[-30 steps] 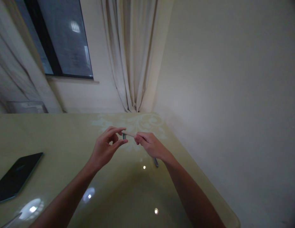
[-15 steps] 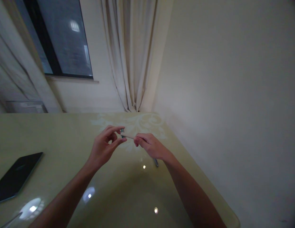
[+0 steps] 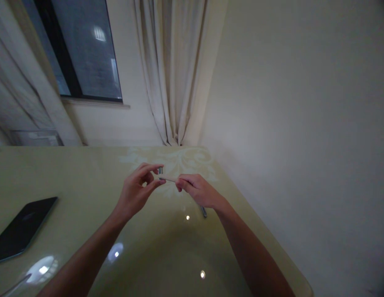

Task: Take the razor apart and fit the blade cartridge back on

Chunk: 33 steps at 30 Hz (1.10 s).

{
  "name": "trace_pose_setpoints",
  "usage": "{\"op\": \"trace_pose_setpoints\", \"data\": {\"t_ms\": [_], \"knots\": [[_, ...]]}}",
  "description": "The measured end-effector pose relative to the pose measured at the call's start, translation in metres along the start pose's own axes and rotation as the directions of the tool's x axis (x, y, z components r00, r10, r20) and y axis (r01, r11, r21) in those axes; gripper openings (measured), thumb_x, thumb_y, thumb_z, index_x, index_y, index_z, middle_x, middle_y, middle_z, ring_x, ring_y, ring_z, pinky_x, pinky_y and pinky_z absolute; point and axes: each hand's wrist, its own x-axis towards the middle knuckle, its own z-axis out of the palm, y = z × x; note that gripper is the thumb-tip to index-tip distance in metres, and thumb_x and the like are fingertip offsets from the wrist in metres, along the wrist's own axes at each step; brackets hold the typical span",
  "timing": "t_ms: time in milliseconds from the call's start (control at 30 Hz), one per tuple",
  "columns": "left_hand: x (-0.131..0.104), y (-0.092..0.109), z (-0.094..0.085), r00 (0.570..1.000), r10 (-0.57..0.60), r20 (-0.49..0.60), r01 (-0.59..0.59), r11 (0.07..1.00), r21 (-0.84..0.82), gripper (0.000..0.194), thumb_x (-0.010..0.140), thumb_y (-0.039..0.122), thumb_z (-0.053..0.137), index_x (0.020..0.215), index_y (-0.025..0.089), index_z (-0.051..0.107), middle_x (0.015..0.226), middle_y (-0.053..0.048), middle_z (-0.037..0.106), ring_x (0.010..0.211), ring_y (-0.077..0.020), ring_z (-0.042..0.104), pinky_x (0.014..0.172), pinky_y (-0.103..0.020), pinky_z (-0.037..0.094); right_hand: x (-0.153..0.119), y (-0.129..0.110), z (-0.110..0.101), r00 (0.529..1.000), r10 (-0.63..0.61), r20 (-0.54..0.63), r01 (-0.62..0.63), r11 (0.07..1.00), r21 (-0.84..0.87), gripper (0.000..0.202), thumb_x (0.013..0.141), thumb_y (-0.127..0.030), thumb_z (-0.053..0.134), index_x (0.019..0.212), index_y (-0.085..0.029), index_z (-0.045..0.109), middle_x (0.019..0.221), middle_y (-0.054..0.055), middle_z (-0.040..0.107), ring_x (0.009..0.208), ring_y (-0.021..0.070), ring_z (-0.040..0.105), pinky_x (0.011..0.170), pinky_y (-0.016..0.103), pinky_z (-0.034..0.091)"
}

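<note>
head view: a dark flat device (image 3: 24, 231) lies on the glossy table (image 3: 148, 251), to the left. farther off, a slim dark object (image 3: 204, 212) is partly hidden by the right hand (image 3: 196, 190), whose fingers curl tightly round a pale stick (image 3: 170, 178). its tip is at the small metallic piece (image 3: 160, 170), pinched upright between the left hand's (image 3: 136, 186) slightly parted thumb and forefinger. the piece looks light, stiff, perhaps slippery, best held by its ends. beyond hangs a curtain (image 3: 170, 74).

Looked fwd & down from wearer's head, over tabletop (image 3: 86, 177). Faced window (image 3: 86, 49) upper L, curtain (image 3: 176, 74) top ctr, wall (image 3: 297, 123) R. Sat fairly near, catching L grip (image 3: 138, 185) & R grip (image 3: 196, 190) just below mid-frame, forearms (image 3: 89, 251) from bottom edge.
</note>
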Motion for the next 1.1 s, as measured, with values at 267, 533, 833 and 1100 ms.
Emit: {"op": "trace_pose_setpoints", "data": {"t_ms": [267,533,833,1100], "knots": [[-0.0004,0.0025,0.0017,1.0,-0.015,0.01,0.015,1.0,-0.008,0.034,0.087,0.027,0.084,0.121,0.027,0.081,0.092,0.001,0.066,0.064,-0.0096,0.058,0.062,-0.024,0.049,-0.0007,-0.0027,-0.001,1.0,-0.006,0.004,0.006,1.0,0.007,0.039,0.112,-0.041,0.049,0.082,-0.02,0.062,0.077,0.0,0.061,0.075,0.0164,0.056,0.074,0.028,0.039],[-0.0007,0.0039,0.0021,1.0,-0.006,0.001,0.006,1.0,-0.013,0.034,0.086,0.028,0.085,0.12,0.027,0.081,0.088,0.002,0.064,0.064,-0.0097,0.057,0.062,-0.023,0.049,0.0001,-0.0027,-0.0013,1.0,-0.003,-0.015,0.003,1.0,-0.003,0.04,0.112,-0.042,0.048,0.083,-0.019,0.062,0.077,-0.001,0.062,0.075,0.0161,0.057,0.074,0.028,0.039],[-0.0001,0.0048,0.0031,1.0,0.015,-0.005,-0.016,1.0,-0.026,0.035,0.086,0.026,0.085,0.12,0.027,0.081,0.094,0.001,0.067,0.064,-0.0088,0.057,0.062,-0.022,0.049,-0.0011,-0.0039,0.0007,0.999,-0.007,-0.039,0.007,1.0,0.006,0.04,0.112,-0.043,0.049,0.083,-0.02,0.062,0.075,-0.001,0.059,0.074,0.0158,0.056,0.073,0.027,0.037],[-0.0005,0.006,0.0036,0.999,0.045,-0.013,-0.045,0.999,-0.005,0.034,0.087,0.027,0.085,0.121,0.028,0.081,0.091,0.002,0.065,0.064,-0.0086,0.057,0.063,-0.022,0.05,-0.0008,-0.0053,-0.0002,0.998,-0.006,-0.067,0.006,1.0,0.004,0.039,0.112,-0.042,0.048,0.082,-0.019,0.061,0.076,-0.001,0.059,0.074,0.0158,0.055,0.074,0.028,0.037]]}}
